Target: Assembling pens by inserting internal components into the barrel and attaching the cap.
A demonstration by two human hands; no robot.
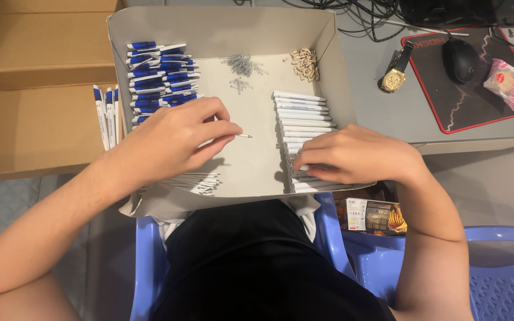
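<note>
Two hands work over the shallow cardboard tray (334,71): left hand (174,139) pinches a thin refill (242,136) mid-tray, right hand (355,156) closes on white barrels (301,113) at right; joining them seems next.

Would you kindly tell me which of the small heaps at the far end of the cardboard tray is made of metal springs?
The silvery heap of metal springs in the middle of the cardboard tray; the heap right of it is beige plastic pieces.
</note>
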